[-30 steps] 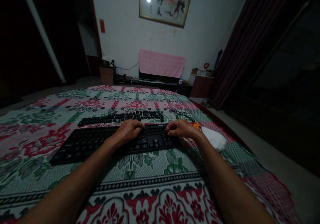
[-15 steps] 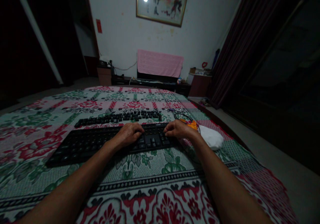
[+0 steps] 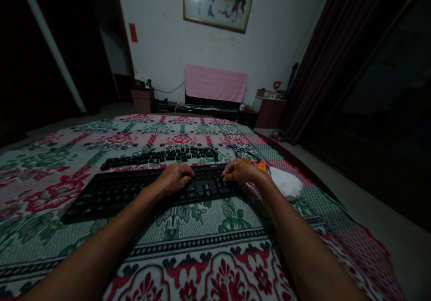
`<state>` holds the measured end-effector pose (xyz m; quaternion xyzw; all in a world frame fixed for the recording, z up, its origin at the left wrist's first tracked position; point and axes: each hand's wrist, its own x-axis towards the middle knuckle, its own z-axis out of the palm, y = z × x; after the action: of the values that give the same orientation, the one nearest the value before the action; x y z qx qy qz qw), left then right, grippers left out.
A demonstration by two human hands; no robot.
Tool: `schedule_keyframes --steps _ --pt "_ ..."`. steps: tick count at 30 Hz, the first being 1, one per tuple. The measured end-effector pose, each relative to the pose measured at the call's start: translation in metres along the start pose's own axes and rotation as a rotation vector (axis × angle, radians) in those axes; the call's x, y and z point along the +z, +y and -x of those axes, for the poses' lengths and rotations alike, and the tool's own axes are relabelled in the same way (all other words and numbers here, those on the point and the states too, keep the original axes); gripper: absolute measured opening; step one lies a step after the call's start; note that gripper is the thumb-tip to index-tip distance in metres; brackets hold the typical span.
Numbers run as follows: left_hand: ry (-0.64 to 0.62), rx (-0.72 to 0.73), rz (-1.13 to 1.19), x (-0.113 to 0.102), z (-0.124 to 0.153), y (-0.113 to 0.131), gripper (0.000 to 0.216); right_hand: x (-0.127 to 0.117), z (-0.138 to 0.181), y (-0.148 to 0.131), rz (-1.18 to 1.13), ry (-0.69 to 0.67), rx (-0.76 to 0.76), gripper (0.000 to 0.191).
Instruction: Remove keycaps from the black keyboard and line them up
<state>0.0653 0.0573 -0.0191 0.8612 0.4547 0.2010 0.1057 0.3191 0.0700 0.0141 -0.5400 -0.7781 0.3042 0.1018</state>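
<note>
A black keyboard (image 3: 111, 192) lies at a slant on the patterned cloth. My left hand (image 3: 173, 178) grips it across the middle, fingers bent, with the thumb and forefinger close together over the keys. Above the keys at the right end, my right hand (image 3: 237, 172) has its thumb and fingertips drawn together in a pinch. Whatever is between those fingertips is too small and dark to make out. Behind the keyboard stretches an uneven row of loose black keycaps (image 3: 164, 156). Parts of the keyboard are hidden under both hands.
Right of my right hand lie a white bundle (image 3: 286, 183), something orange (image 3: 262, 165) and a dark cable (image 3: 247, 152). The floral cloth (image 3: 202, 229) covers the surface. Farther back, a pink towel (image 3: 216, 83) hangs over a dark screen by the wall.
Both hands stay at nearly the same places on the keyboard, with only a slight shift of the right hand. The whole view has moved a little.
</note>
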Motion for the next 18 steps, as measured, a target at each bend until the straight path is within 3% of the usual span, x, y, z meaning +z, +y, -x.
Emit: schedule_keyframes --steps 6,13,18 --pt "-0.003 -0.004 0.009 0.001 -0.001 -0.002 0.026 0.001 -0.001 0.0 0.119 -0.008 -0.04 0.024" --pt "-0.023 -0.022 0.012 -0.001 0.0 0.001 0.026 0.003 0.007 -0.028 0.374 0.049 -0.033 0.02" --pt "-0.029 -0.034 0.019 -0.002 -0.001 0.002 0.025 0.002 0.006 -0.025 0.314 0.044 -0.07 0.019"
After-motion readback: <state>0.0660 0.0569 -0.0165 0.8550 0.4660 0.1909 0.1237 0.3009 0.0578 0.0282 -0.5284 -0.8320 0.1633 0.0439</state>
